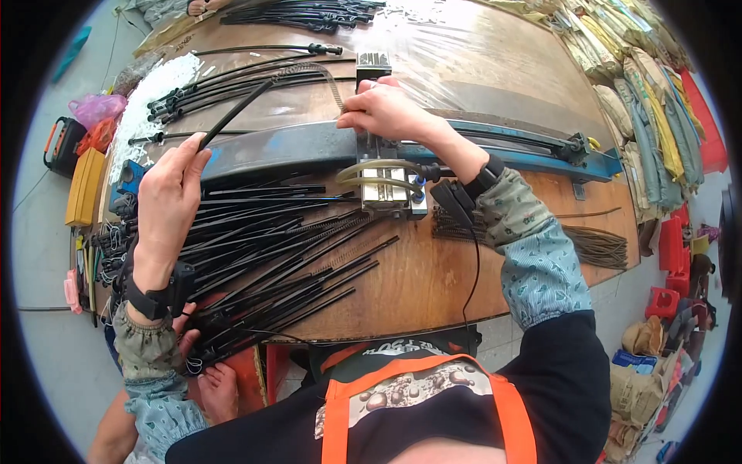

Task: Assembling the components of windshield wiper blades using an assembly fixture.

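Note:
My left hand (166,203) is closed round a thin black tube (238,110) that slants up and to the right. From the tube's far end a long, thin coil spring (305,68) arches over and comes down by my right hand (384,112). The fingers of that hand pinch together at the spring's lower end, just above a blue metal rail (270,148). Below my right wrist, a metal clamp block (385,189) with clear hoses sits against the rail. What lies inside the right fingers is partly hidden.
Many black tubes (286,240) cover the table's near left, some with springs. More rods (232,89) lie beyond the rail beside small white pieces (158,89). A spring bundle (599,246) rests at right. Another person's bare foot (219,390) shows at lower left.

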The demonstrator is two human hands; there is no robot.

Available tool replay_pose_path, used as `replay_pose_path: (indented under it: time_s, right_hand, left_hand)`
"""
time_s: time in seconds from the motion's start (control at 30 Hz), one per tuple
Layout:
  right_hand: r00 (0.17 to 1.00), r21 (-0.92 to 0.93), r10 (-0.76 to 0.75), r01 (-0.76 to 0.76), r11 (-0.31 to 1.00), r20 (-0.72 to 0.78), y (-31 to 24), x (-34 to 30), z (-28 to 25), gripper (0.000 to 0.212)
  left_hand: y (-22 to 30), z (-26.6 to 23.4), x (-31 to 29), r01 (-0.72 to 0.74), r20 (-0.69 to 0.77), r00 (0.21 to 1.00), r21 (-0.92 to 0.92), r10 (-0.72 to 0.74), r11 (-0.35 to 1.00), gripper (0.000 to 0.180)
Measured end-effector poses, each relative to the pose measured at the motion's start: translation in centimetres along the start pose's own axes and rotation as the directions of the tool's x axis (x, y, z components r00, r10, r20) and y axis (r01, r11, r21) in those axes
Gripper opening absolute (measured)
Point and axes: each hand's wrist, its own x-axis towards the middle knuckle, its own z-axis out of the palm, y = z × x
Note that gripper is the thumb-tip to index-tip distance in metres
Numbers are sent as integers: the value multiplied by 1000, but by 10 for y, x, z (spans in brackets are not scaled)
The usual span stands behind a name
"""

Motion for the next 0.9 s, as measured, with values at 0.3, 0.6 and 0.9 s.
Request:
replay_pose_path:
  time_s: [0.3, 0.6, 0.9]
  right_hand:
    - [927, 404, 124, 32, 914, -354, 3, -20, 7, 17]
    - [942, 261, 45, 46, 964, -333, 6, -7, 7, 16]
    - [886, -308, -176, 39, 951, -430, 20, -35, -7, 11]
  left_hand:
    - [-3, 12, 8, -1, 22, 1000, 49, 0, 999, 24]
    - [-3, 4, 4, 32, 19, 999, 9, -32, 999, 24]
    - [-28, 12, 1, 51, 10, 999, 77, -52, 996, 23]
